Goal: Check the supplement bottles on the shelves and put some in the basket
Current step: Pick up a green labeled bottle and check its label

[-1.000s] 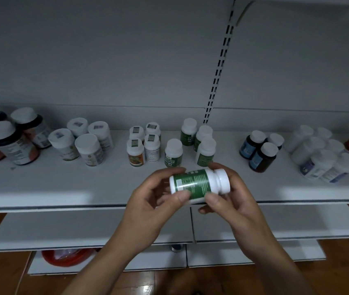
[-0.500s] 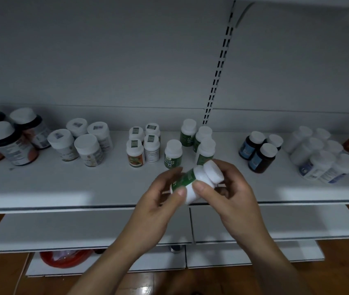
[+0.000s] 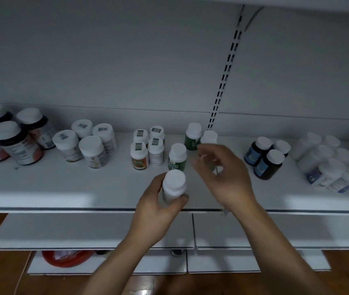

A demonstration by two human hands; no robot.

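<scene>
Bottle [image 3: 173, 186], white cap, upright, above the front edge of the shelf [image 3: 63, 188]; left hand [image 3: 156, 209] grips its body, thumb across the front. Right hand [image 3: 222, 175]: blurred, fingers loosely spread, holding nothing, over mid-shelf. Green-labelled bottles [image 3: 176, 156]: standing further back on the shelf.

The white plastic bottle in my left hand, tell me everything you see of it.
The white plastic bottle stands upright, its round white cap on and facing the camera. The body looks plain white; any label is hidden or blurred. The left hand holds its lower body, thumb in front. It is over the front of the white shelf, before a green-labelled bottle; whether its base touches the shelf is unclear. The right hand is apart from it.
</scene>
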